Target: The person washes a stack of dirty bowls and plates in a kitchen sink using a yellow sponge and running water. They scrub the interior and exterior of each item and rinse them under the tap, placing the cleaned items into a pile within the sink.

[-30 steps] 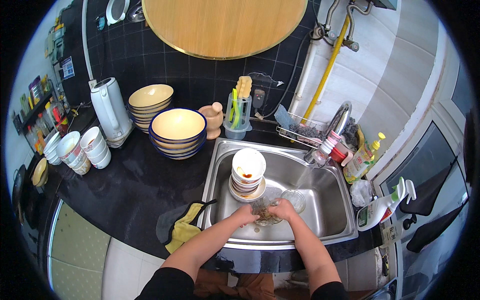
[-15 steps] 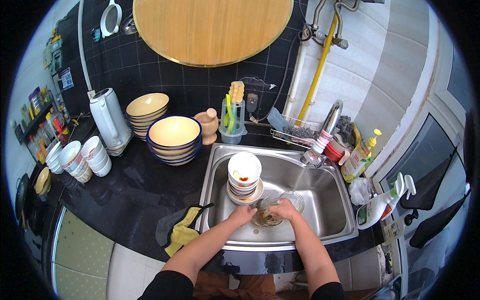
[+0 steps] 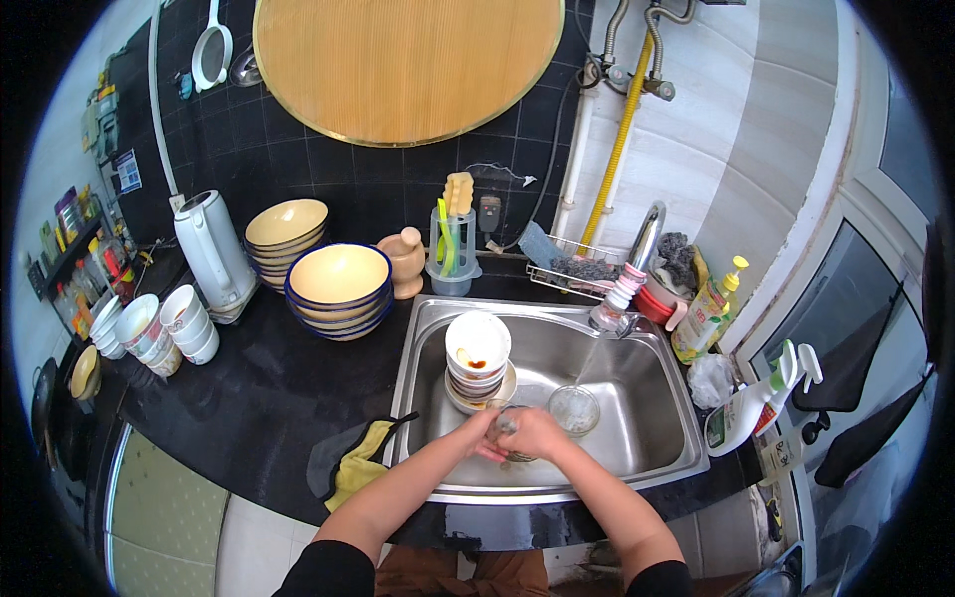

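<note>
Over the front left of the sink, both hands are on a clear glass bowl (image 3: 506, 424) that is mostly covered by my fingers. My left hand (image 3: 479, 436) grips its left side. From the right, my right hand (image 3: 535, 434) closes over it, fingertips partly hidden. Just beyond them a stack of small white dishes (image 3: 477, 348) stands in the sink, the top one stained with brown sauce. To the right, a second glass bowl (image 3: 574, 410) sits on the sink bottom under running water from the faucet (image 3: 652, 239).
A steel sink (image 3: 637, 438) is set in the black counter (image 3: 259, 398). A yellow and grey cloth (image 3: 360, 463) lies at its left edge. Stacked bowls (image 3: 340, 279), a kettle (image 3: 214, 254) and cups (image 3: 189, 323) stand left; spray bottles (image 3: 741, 413) and a pump bottle (image 3: 704, 323) right.
My right hand has moved left, closer to my left hand, and now covers much of the held bowl. The whole view has shifted slightly.
</note>
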`<state>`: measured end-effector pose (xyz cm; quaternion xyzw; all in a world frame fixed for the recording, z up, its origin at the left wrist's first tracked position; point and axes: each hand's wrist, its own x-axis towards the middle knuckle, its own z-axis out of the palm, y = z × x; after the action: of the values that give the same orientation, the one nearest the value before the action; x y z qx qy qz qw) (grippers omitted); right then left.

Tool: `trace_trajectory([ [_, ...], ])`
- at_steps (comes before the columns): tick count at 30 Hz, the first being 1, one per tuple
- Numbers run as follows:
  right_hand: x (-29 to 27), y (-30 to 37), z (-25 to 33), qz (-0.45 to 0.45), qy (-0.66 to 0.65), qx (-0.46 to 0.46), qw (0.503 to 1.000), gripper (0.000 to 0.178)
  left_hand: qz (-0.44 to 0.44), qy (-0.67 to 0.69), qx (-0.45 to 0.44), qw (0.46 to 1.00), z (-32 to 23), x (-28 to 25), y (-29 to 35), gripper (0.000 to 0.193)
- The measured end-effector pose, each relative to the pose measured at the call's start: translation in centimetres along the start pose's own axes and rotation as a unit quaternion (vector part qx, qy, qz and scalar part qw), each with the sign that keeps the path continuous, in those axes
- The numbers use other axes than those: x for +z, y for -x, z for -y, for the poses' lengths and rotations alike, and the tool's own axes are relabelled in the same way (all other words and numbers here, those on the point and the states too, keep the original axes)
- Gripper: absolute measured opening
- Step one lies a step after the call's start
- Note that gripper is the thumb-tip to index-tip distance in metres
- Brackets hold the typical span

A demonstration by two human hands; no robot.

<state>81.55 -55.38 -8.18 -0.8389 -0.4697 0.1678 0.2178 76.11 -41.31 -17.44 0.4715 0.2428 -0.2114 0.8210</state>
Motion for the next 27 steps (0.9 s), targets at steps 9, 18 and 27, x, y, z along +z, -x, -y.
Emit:
trace_trajectory([
  [9,-0.9,1.8,-4.3,-0.198,-0.499,0.150,0.830,0.025,-0.250,-0.339,0.229,0.877,-1.3,5.7,4.9,0.038],
  [18,0.6,2.8,-8.6,-0.386,-0.287,0.001,0.877,0.023,-0.324,-0.536,0.393,0.673,-0.5,8.8,3.0,0.047],
  [27,0.5,4.6,-3.9,-0.119,0.162,-0.024,0.979,0.020,-0.209,-0.095,0.239,0.943,0.2,5.5,0.4,0.037],
])
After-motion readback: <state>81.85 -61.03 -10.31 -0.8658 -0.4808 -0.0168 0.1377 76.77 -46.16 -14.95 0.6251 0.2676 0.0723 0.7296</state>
